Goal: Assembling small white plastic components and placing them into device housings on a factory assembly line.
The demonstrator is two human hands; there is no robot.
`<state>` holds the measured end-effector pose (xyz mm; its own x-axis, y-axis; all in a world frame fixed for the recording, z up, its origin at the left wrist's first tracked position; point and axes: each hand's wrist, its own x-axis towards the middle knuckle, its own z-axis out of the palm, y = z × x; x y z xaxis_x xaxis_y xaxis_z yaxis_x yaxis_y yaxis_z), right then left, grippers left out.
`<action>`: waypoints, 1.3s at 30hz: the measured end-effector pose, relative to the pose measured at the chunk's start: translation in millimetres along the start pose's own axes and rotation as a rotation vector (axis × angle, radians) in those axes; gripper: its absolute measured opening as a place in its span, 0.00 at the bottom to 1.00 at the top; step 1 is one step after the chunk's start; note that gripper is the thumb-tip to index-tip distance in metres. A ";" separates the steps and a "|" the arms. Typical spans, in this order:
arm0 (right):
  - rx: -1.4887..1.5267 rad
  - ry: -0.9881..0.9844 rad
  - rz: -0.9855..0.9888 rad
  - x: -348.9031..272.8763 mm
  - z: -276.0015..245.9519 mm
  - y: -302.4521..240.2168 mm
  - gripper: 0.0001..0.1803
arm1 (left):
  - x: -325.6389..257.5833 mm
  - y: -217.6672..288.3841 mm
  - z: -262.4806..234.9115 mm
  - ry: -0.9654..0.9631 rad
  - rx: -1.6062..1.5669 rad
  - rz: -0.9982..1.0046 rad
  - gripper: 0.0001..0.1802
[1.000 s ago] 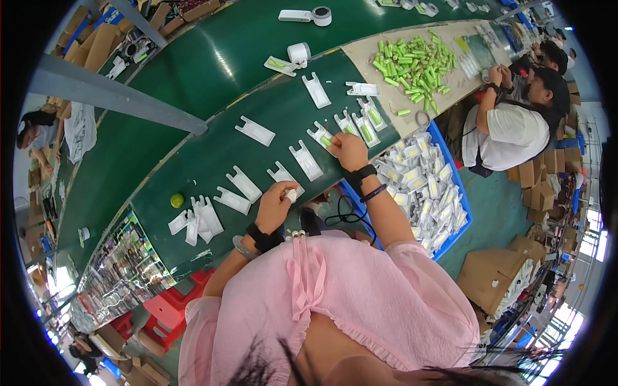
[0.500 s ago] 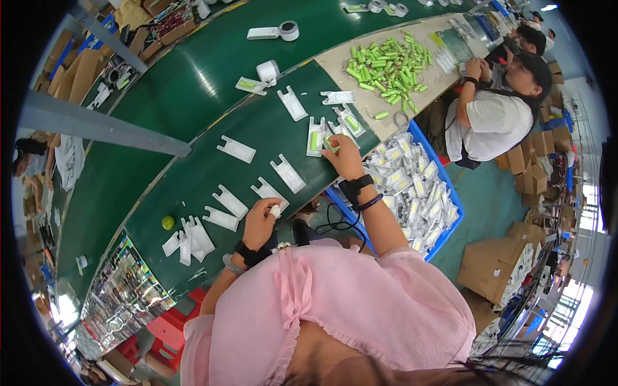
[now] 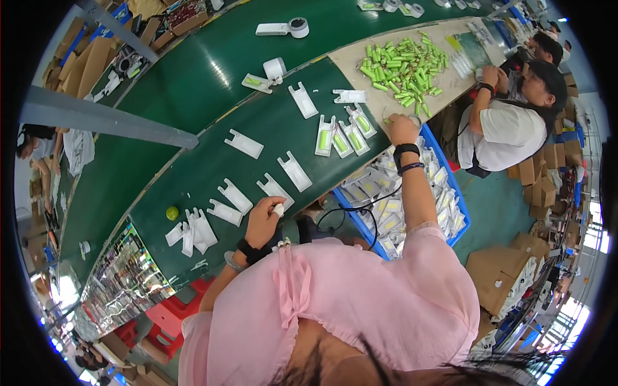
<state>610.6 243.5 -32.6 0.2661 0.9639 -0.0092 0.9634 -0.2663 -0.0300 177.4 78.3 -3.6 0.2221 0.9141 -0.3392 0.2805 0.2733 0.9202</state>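
My left hand (image 3: 261, 223) is closed over the near edge of the green bench, a small white piece (image 3: 279, 209) between its fingertips; the kind of piece is unclear. Beside it lies a white plastic casing (image 3: 275, 192). At the bench's right end, my right hand (image 3: 404, 130) has its fingers curled around a green cylindrical battery (image 3: 387, 120), mostly hidden by them. A heap of green batteries with wires (image 3: 405, 67) lies just beyond. Left of that hand, several casings hold batteries, among them one casing (image 3: 325, 136). Bare casings, such as one casing (image 3: 294, 172), lie between my hands.
A blue crate (image 3: 458, 204) of wrapped pieces stands below my right forearm, with a black cable (image 3: 347, 209) beside it. A green fruit-like ball (image 3: 172, 213) sits at the left. Beyond lies a green conveyor (image 3: 193, 71) with white handheld devices. A co-worker (image 3: 505, 132) sits at the right.
My right hand has left the casings with batteries and moved right to the lone battery beside the heap. My left hand stays by the casing, still holding the white piece.
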 end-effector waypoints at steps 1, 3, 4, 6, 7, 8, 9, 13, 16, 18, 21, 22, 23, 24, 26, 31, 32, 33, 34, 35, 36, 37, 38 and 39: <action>0.097 0.011 0.018 -6.8 -2.2 -1.0 0.08 | -0.2 -0.3 0.3 0.009 -0.002 -0.011 0.16; 0.393 0.103 -0.018 -28.8 -2.7 -1.3 0.10 | 2.0 1.9 1.8 -0.002 0.013 0.028 0.16; 0.588 0.187 -0.085 -47.1 -7.2 -17.4 0.11 | 3.5 1.4 2.9 -0.003 0.007 0.017 0.16; 0.847 0.054 -0.256 -88.1 -39.4 -71.0 0.12 | 5.4 -8.9 4.6 0.000 -0.017 0.026 0.16; 0.865 -0.020 -0.353 -104.8 -45.0 -91.4 0.11 | 5.6 -10.9 6.2 -0.014 -0.039 0.048 0.16; 0.906 -0.149 -0.357 -117.7 -59.5 -113.6 0.11 | 5.4 -2.3 6.4 -0.026 -0.017 0.021 0.16; 0.926 -0.164 -0.386 -127.2 -57.2 -128.6 0.11 | 6.6 -1.1 8.3 -0.027 -0.015 0.019 0.16; 1.351 -0.571 -0.287 -156.5 -42.1 -170.3 0.11 | 15.5 9.1 7.0 -0.127 -0.197 -0.063 0.20; 1.575 -0.934 -0.333 -162.9 -36.1 -175.0 0.12 | 23.3 31.0 1.5 -0.184 -0.539 -0.200 0.25; 1.605 -1.245 -0.297 -161.5 -36.7 -172.9 0.15 | 21.8 32.9 -4.9 -0.204 -0.711 -0.188 0.24; 1.676 -1.377 -0.218 -167.5 -36.7 -173.8 0.12 | 19.6 22.3 -11.4 -0.247 -0.865 -0.151 0.21; 1.671 -1.379 -0.223 -170.6 -38.6 -174.1 0.12 | 18.6 17.7 -12.8 -0.270 -0.845 -0.128 0.19; 1.676 -1.383 -0.135 -174.1 -41.6 -173.9 0.12 | 16.7 13.6 -13.4 -0.266 -0.847 -0.124 0.19; 1.678 -1.384 -0.047 -176.6 -44.9 -173.5 0.13 | 14.9 13.8 -12.4 -0.203 -0.737 -0.137 0.16; 1.624 -1.329 -0.081 -181.2 -52.7 -174.3 0.13 | 10.9 15.8 -10.2 -0.135 -0.628 -0.148 0.14; 1.369 -1.151 -0.300 -188.3 -45.0 -174.2 0.16 | 9.0 14.1 -6.1 -0.075 -0.486 -0.131 0.15; 1.369 -1.076 -0.299 -187.2 -38.8 -174.0 0.15 | 8.5 13.3 -5.9 -0.075 -0.486 -0.131 0.15; 1.366 -1.001 -0.298 -185.0 -34.5 -174.1 0.13 | 8.7 16.2 -5.6 -0.027 -0.467 -0.117 0.17; 1.366 -1.001 -0.297 -181.3 -30.5 -174.5 0.13 | 9.2 17.8 -5.5 0.020 -0.448 -0.103 0.19; 1.350 -0.810 -0.267 -176.0 -26.3 -175.2 0.12 | 10.6 17.1 -6.0 0.019 -0.448 -0.103 0.19; 1.327 -0.621 -0.237 -170.4 -22.4 -176.8 0.10 | 12.5 15.5 -7.8 0.053 -0.448 -0.120 0.20; 1.328 -0.621 -0.237 -164.8 -17.3 -178.0 0.10 | 13.0 13.2 -9.7 0.087 -0.447 -0.137 0.21; 1.222 -0.517 -0.210 -159.1 -12.0 -179.3 0.11 | 11.3 8.5 -12.6 0.088 -0.446 -0.138 0.21; 1.114 -0.413 -0.184 -153.7 -10.7 -181.3 0.11 | 9.9 5.2 -16.7 0.062 -0.435 -0.147 0.21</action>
<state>395.4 143.6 -15.0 -0.0995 0.9686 -0.2276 0.3754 -0.1753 -0.9101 165.5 93.8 1.0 0.1490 0.8689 -0.4720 -0.1165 0.4894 0.8642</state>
